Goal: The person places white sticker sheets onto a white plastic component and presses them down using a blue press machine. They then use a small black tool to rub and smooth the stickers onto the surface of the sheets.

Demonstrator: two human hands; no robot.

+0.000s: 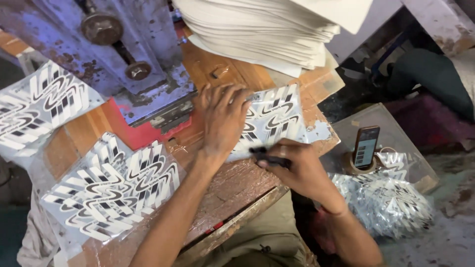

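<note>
Nearest my lens, both forearms rise from the bottom edge and meet over the worn wooden counter (pixel 232 190). My left hand (pixel 223 121) lies palm down on a printed sticker sheet (pixel 272 121), its fingers (pixel 237 96) spread wide and pressed flat. That looks like a hold-down, so the glossy sheet stays put under the blade. My right hand (pixel 299 170) has its fingers curled and pinched around a small dark cutting tool (pixel 267 157), whose tip touches the near edge of that sheet, just beside the left wrist. I judge the grip is kept low and close for a controlled stroke.

The sheet sits at the right end of the counter, near the chipped corner, with its far edge toward a tall stack of pale blank sheets (pixel 267 29). To the left lies a fanned pile of the same black-and-white stickers (pixel 114 188), overlapping the counter's near edge, perhaps set aside within easy reach. Another such pile (pixel 39 106) lies farther left. A heavy purple-painted press (pixel 114 54) stands behind, above a red patch.

Off the counter to the right, a phone (pixel 366 146) stands upright in a roll of tape on a lower surface, screen facing me, beside a bagged bundle of stickers (pixel 391 202).
</note>
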